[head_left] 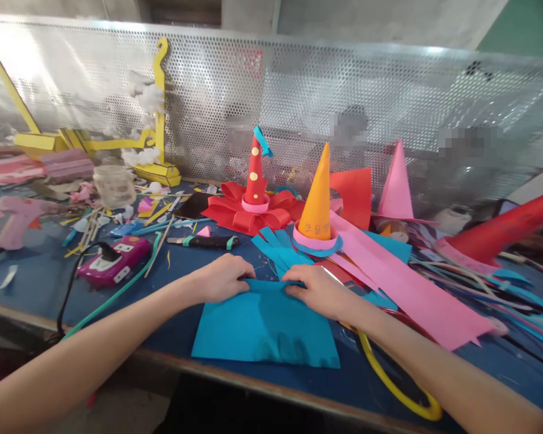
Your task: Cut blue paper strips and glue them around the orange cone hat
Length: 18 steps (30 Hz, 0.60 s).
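A sheet of blue paper lies on the dark blue table in front of me. My left hand pinches its far edge at the left, fingers curled closed on the paper. My right hand presses and grips the same far edge at the right. Just behind the hands stands an orange paper cone on a pink and blue ring with blue fringed strips.
A red cone with yellow dots sits on red loops. Behind stand a pink cone and, lying at the right, a red cone. Pink paper strips, a yellow hoop, a craft knife, a pink glue gun and a perforated metal screen surround them.
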Tool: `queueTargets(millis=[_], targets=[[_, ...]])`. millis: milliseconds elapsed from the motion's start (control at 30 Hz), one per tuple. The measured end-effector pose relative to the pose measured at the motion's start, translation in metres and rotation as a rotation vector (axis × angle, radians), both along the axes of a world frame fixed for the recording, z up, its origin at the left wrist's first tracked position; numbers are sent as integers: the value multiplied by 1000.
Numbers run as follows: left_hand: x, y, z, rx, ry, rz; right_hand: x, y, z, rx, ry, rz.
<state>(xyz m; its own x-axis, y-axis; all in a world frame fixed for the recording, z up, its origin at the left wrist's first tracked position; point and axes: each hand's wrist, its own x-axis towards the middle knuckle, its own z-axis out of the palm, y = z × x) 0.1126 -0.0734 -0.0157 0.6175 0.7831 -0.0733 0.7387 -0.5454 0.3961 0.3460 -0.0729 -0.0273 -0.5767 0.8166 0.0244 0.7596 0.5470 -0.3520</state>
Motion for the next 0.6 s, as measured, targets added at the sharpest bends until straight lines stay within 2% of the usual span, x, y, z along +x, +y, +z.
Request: queueTargets(millis=[300,433,600], targets=[[2,1,0,-62,-7,4,-8,-1,6,43,-74,54],[4,-1,-7,35,54,-1,-10,-2,3,93,-101,120],[2,-16,-13,233,193,-39,-9,-8,-7,223,-152,187]])
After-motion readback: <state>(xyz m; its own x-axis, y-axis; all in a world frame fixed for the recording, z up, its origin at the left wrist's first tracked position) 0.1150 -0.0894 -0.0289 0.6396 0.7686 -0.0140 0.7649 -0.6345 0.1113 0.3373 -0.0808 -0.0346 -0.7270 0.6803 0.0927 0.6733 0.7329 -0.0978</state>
